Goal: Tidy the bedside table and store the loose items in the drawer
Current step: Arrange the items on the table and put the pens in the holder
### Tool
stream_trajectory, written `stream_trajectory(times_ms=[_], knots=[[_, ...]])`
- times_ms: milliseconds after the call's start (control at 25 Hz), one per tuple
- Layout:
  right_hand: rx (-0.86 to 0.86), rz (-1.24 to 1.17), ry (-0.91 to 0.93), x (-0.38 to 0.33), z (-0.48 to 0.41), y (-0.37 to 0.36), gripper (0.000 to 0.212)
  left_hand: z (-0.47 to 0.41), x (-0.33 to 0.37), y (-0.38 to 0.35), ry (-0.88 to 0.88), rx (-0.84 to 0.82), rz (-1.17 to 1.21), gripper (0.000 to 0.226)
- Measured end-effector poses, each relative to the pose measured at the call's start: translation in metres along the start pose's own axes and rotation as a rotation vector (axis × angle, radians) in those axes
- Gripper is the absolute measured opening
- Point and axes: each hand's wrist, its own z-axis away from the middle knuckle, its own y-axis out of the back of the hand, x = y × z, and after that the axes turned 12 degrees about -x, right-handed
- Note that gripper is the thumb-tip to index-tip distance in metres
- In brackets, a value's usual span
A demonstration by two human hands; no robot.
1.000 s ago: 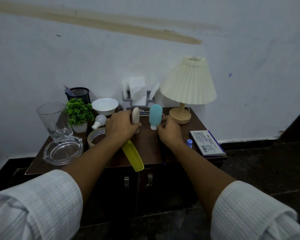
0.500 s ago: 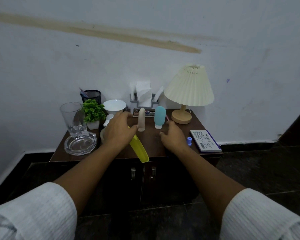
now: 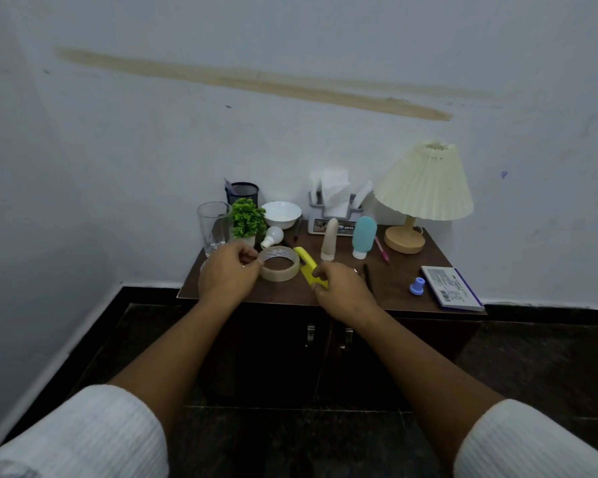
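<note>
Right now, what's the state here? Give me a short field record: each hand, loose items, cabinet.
left grip: pinches the rim of the tape roll
right grip: holds the yellow tool
standing upright: cream tube, teal bottle
loose at right: blue cap, booklet
cabinet doors: both closed
stored so far: nothing visibly put away

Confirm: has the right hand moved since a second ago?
Yes. The right hand has pulled back from the teal bottle toward the table's front edge, and now grips the yellow tool.
</note>
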Motion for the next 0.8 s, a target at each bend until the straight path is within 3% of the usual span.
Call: stream_trajectory(times_ms=[280,400,520,640,800], knots=[[0.065,0.128,0.094,-0.032,-0.026,-0.029,0.041,-0.010,-0.051,0.029,0.068,0.119,0.039,0.013],[0.097,0.163,0.162,-0.046,-0.038,-0.035,0.035,-0.018,-0.065,0.038,0.112,0.188,0.096,0.015],[0.137,-0.020,0.217,-0.075,-0.056,-0.036,0.029,-0.031,-0.072,0.040,0.188,0.206,0.299,0.028],[0.002,-0.357,0.181,-0.115,-0.081,-0.037,0.036,-0.045,-0.071,0.040,0.191,0.101,0.455,0.049],[-0.118,-0.474,0.135,-0.144,-0.101,-0.047,0.045,-0.064,-0.072,0.047,0.151,-0.041,0.604,0.071]])
